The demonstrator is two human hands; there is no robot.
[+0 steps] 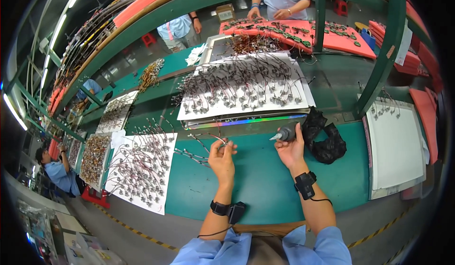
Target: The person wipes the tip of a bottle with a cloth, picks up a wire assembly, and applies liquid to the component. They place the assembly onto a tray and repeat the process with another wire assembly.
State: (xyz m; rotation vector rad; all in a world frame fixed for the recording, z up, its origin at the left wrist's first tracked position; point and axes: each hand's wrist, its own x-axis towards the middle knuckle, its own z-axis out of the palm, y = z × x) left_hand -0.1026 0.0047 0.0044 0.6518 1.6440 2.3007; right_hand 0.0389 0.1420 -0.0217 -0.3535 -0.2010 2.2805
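My left hand is closed, with thumb and fingertips pinching a small metallic part with thin wires. Several more wires trail to the left beside that hand; whether they are held too, I cannot tell. A small dark grey squeeze bottle lies in my right hand, its pale pointed nozzle aimed left toward the other hand. Just right of the bottle, a crumpled black plastic ring rests on the green bench. Both hands are above the bench, apart from each other.
White sheets at left and a raised stack ahead carry many wired parts. A white board with a few parts lies at right. Green posts frame the bench. Other people work beyond, near red foam sheets.
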